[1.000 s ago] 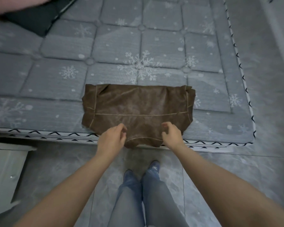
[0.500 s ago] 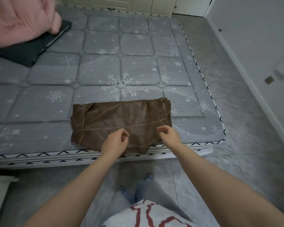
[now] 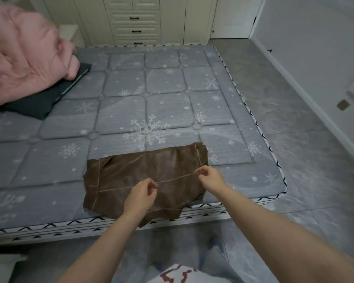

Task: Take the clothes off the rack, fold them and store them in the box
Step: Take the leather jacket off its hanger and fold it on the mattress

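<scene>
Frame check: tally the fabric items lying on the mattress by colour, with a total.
Brown: 1, the folded brown garment at the near edge
Pink: 1, the pink quilt at far left
Dark: 1, the dark cloth under the quilt
Total: 3

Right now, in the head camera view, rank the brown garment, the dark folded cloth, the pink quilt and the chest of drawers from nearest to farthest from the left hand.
From the left hand:
1. Brown garment, directly under the hand at the mattress's near edge.
2. Dark folded cloth, left side of the mattress, farther back.
3. Pink quilt, on that cloth, far left.
4. Chest of drawers, against the far wall beyond the mattress.
</scene>
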{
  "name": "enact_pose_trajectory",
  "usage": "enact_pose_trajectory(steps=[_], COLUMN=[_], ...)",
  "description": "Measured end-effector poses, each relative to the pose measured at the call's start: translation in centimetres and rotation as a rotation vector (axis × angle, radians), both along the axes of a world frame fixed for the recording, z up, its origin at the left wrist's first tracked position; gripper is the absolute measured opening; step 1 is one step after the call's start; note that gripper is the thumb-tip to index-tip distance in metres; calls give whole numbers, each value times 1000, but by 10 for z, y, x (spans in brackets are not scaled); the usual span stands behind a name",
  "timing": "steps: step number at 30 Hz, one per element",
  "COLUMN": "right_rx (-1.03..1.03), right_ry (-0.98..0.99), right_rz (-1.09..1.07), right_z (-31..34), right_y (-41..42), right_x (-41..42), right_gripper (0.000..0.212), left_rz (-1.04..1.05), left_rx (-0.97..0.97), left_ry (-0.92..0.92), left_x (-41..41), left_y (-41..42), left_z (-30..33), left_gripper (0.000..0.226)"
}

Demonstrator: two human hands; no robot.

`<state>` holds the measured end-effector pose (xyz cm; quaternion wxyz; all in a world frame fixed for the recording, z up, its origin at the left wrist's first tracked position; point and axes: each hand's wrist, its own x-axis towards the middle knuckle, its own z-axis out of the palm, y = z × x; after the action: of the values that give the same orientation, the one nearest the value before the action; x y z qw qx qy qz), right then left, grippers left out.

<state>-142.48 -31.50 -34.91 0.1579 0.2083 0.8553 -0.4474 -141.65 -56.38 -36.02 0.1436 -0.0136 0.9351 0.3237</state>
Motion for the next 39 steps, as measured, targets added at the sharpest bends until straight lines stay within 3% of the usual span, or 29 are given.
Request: enact_pose_trajectory(steps=[14, 39], right_rx=[-132, -110], right_ry=[-22, -114], right_rz=[180, 300], right_z=[22, -11], right_y=[125, 117], right_x=[-78, -183], right_gripper=[23, 27], left_rz=[151, 249], left_rx=[157, 134], left_ry=[7, -146], left_x=[-20, -104], left_y=[168, 165], left_z=[8, -20], left_gripper=[24, 24])
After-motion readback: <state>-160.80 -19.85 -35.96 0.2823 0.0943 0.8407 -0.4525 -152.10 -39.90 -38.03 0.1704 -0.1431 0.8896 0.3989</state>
